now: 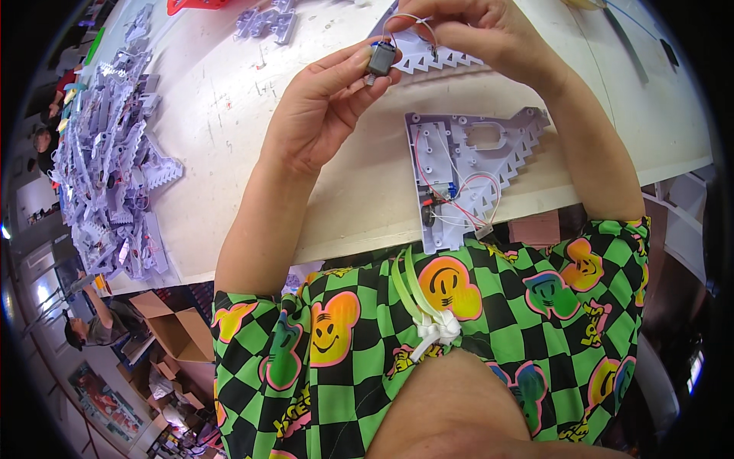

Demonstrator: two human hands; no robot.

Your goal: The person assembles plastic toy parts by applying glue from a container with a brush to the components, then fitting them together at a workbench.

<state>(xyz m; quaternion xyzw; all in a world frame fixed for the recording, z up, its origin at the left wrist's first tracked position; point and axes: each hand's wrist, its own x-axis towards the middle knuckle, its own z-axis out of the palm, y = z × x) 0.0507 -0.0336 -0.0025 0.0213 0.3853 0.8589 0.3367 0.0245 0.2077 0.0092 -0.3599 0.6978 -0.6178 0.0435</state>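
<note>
Over the far part of the table, my left hand [325, 103] is closed around a small grey motor [381, 60], fingertips at its sides. My right hand [497, 38] pinches thin wires [433, 37] that run to the motor; its fingertips are partly cut off by the upper edge. Behind the hands lies a pale lavender plastic shell [417, 63] with a toothed edge, partly hidden. Nearer me, by the table's front edge, rests a second toothed shell [466, 157], inner side up, with red and white wires and a small motor fitted inside.
A tall heap of similar lavender parts [115, 168] covers the table's left side. Further parts [267, 21] and a red container [197, 4] are at the back. Open cardboard boxes [180, 329] stand below at left. Other people [103, 325] are beyond the table's left end.
</note>
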